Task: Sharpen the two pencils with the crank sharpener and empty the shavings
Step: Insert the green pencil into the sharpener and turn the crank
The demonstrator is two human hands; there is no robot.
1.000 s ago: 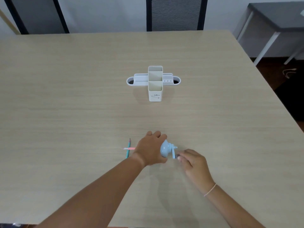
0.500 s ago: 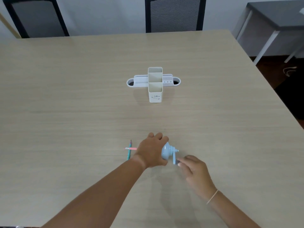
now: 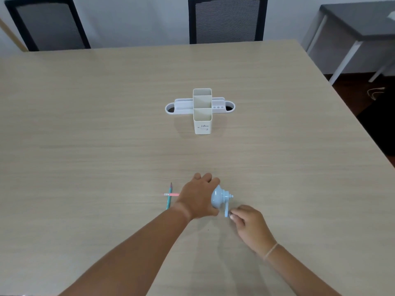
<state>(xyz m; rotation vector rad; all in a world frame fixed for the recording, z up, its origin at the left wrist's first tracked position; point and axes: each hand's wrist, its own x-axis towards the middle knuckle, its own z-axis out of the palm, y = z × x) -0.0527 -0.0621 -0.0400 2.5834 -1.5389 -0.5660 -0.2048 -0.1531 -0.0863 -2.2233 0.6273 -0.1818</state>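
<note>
Pale wood-grain covers the wide worktop [image 3: 85, 124], with two dark mesh-backed chairs [image 3: 227, 20] pushed up at its far edge and one grey side table [image 3: 361, 22] off to the right. One white desk organiser [image 3: 202, 111] stands near the middle, its two tall cream compartments crossing a low tray.

Close to the person sits one light-blue crank sharpener [image 3: 219, 198], lying with its handle end to the right. The left hand [image 3: 197, 197] is curled over the sharpener's body, gripping it against the worktop. The right hand [image 3: 249, 224] has its fingertips pinched on the lower end of the crank handle [image 3: 227, 209].

Two pencils are in sight. A pink pencil [image 3: 172, 194] runs sideways out from under the left hand; whether it sits in the sharpener is hidden. A teal pencil [image 3: 169, 196] lies crossing it, point away from the person.
</note>
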